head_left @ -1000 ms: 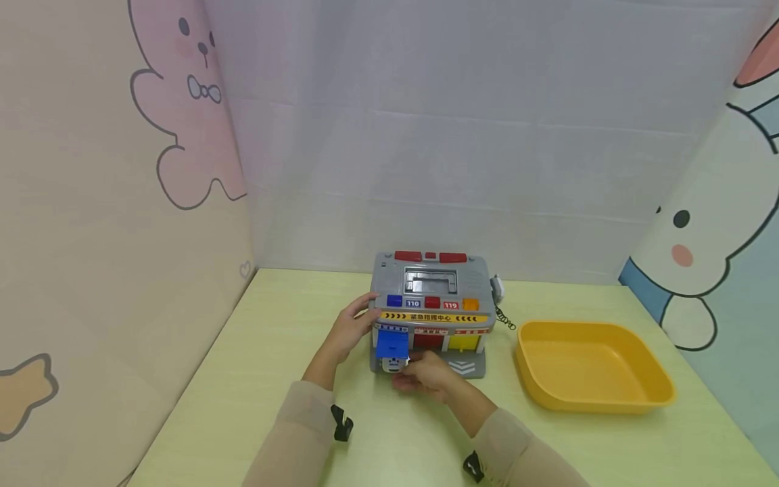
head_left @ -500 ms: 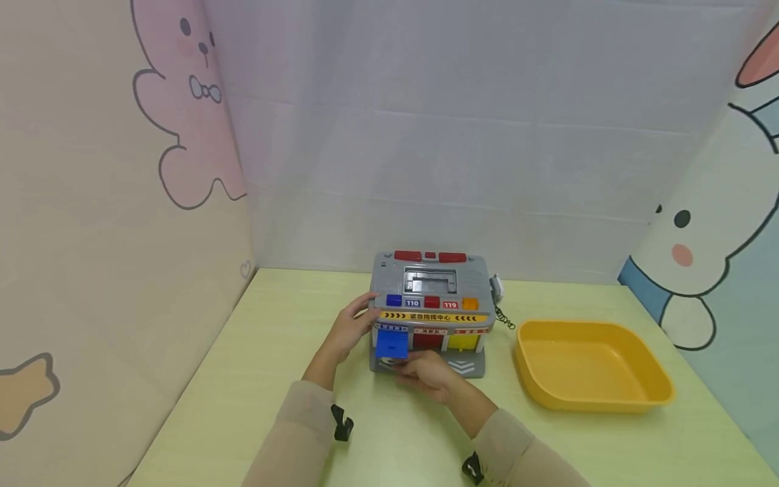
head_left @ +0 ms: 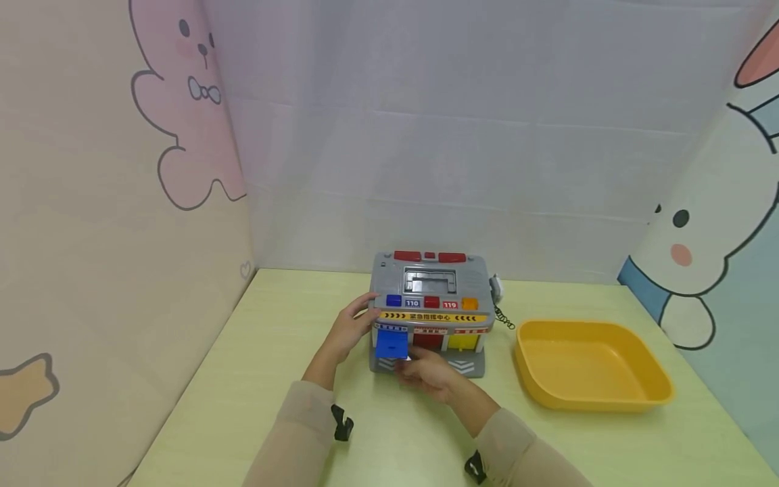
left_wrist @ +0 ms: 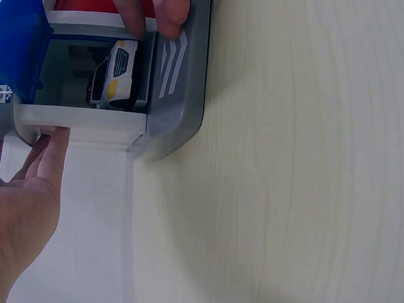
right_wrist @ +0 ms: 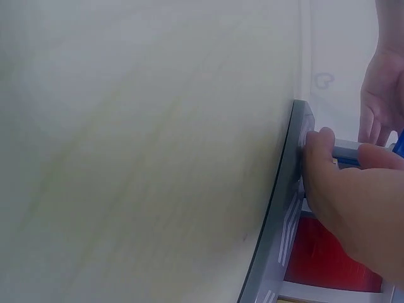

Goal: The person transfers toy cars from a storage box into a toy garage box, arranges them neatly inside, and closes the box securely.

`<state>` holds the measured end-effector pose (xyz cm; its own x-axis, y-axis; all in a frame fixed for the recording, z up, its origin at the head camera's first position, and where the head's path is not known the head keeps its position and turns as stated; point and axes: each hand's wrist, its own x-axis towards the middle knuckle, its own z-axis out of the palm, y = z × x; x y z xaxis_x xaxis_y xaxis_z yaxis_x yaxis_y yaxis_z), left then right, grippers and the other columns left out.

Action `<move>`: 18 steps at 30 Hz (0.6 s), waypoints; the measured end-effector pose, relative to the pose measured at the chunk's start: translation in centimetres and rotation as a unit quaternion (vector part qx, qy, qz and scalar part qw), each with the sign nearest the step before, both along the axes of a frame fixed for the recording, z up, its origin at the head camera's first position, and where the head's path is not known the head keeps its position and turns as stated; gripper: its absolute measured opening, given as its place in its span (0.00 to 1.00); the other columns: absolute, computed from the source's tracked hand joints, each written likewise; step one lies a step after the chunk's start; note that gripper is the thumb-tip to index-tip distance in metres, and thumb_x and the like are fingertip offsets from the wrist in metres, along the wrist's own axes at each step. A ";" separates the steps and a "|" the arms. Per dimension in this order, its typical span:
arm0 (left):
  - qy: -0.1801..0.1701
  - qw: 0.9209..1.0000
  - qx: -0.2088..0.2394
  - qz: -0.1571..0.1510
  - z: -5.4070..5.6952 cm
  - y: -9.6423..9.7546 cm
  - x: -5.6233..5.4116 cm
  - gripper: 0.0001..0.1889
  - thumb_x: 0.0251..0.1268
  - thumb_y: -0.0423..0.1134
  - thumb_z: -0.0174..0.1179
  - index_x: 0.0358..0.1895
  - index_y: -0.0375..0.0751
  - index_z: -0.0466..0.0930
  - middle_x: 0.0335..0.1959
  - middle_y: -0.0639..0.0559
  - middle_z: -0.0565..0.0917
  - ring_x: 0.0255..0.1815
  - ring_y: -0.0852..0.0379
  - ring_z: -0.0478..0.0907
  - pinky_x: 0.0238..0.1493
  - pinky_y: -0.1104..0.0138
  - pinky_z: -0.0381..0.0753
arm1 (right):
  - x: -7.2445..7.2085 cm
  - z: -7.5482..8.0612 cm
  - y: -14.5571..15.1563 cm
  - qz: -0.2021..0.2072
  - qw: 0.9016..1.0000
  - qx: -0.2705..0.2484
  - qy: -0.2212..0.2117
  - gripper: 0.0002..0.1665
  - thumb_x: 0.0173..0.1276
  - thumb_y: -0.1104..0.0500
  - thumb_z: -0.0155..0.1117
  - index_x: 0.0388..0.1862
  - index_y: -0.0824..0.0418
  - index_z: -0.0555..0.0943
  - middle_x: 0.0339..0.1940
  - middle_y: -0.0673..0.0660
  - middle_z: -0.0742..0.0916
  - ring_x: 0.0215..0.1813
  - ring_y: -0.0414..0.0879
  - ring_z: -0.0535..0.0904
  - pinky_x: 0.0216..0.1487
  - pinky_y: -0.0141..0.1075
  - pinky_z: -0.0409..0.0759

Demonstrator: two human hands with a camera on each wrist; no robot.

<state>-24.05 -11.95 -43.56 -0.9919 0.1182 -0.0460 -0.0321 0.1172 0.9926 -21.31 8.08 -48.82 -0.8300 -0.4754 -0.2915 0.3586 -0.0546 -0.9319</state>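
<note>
A grey toy emergency station [head_left: 431,316] stands on the table, with its blue garage door [head_left: 392,343] swung up at the left. In the left wrist view, a small white toy car [left_wrist: 120,72] sits inside that bay. My left hand [head_left: 349,331] rests its fingers against the station's left side. My right hand [head_left: 432,375] is at the front of the bay, fingertips beside the opening and close to the ramp. The car looks apart from these fingertips. The red door [right_wrist: 322,259] and the yellow door [head_left: 464,341] are down.
A yellow tray [head_left: 593,365] stands to the right on the pale table [head_left: 389,446]. A white handset [head_left: 497,289] with a coiled cord [head_left: 504,319] hangs on the station's right side. Behind is a white cloth wall [head_left: 450,169].
The toy car has gone back under the blue door, from the ramp into the bay. My right hand followed it slightly, then drew back a little. My left hand has stayed put.
</note>
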 end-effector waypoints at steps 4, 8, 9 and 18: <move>0.000 1.000 -0.002 -0.001 0.0 0.0 -0.1 0.24 0.73 0.39 0.56 0.69 0.41 0.68 0.70 0.35 0.65 0.67 0.37 0.66 0.61 0.54 0.73 | 0.1 -0.1 0.4 0.011 1.000 -0.008 0.014 0.37 0.62 0.74 0.52 0.71 0.79 0.55 0.56 0.72 0.78 0.57 0.58 0.77 0.60 0.50 0.74; 0.001 1.000 0.000 0.001 -1.6 -0.3 -1.2 0.24 0.73 0.40 0.56 0.70 0.42 0.68 0.70 0.35 0.64 0.67 0.36 0.66 0.61 0.53 0.73 | 0.3 0.2 0.6 0.004 1.000 -0.008 0.018 0.39 0.62 0.73 0.53 0.71 0.79 0.54 0.57 0.72 0.77 0.56 0.58 0.77 0.58 0.48 0.75; 0.002 1.000 0.000 0.001 -2.1 -0.4 -1.5 0.24 0.73 0.41 0.56 0.70 0.43 0.68 0.70 0.35 0.64 0.67 0.36 0.66 0.61 0.53 0.73 | 0.3 0.2 0.6 -0.002 1.000 -0.008 0.015 0.39 0.62 0.73 0.54 0.71 0.79 0.54 0.58 0.73 0.77 0.56 0.58 0.77 0.58 0.49 0.75; 0.001 1.000 0.005 0.011 -3.6 -0.4 -2.3 0.23 0.72 0.45 0.58 0.68 0.50 0.71 0.69 0.41 0.66 0.67 0.40 0.68 0.61 0.54 0.73 | 0.9 0.8 0.9 -0.044 0.999 0.021 0.020 0.35 0.64 0.75 0.52 0.69 0.78 0.56 0.60 0.78 0.73 0.53 0.62 0.77 0.57 0.54 0.75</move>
